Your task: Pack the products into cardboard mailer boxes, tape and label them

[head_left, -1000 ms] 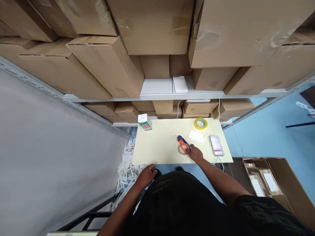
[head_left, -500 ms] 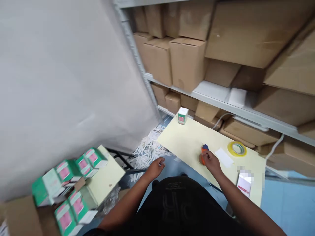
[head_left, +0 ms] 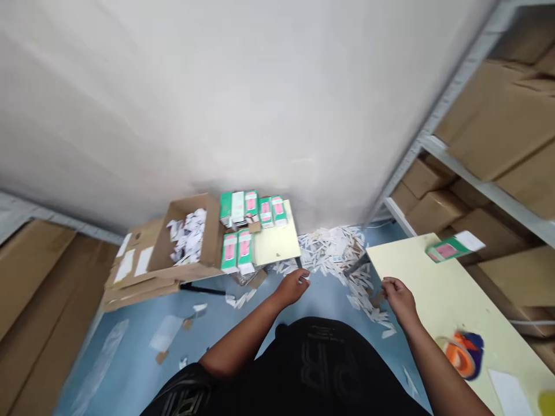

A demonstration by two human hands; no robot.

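My left hand [head_left: 295, 286] hangs over the blue floor in front of my body, fingers curled loosely with nothing visible in them. My right hand [head_left: 398, 296] hovers at the near left corner of the pale yellow table [head_left: 416, 271], fingers bent and apart, holding nothing. An orange and blue tape dispenser [head_left: 466, 351] lies on the table to the right of my right forearm, apart from the hand. A green and pink carton [head_left: 448, 248] lies on the table's far side. The view is blurred by motion.
A small yellow table [head_left: 277, 245] ahead carries several green and pink cartons [head_left: 251, 211]. An open cardboard box [head_left: 160, 257] with white papers stands to its left. White paper strips [head_left: 333, 254] litter the floor. Shelves of cardboard boxes [head_left: 489, 127] rise at right, a white wall ahead.
The view has swung left, away from the shelves toward the wall and small table. My right hand has let go of the tape dispenser and moved to the table's corner.
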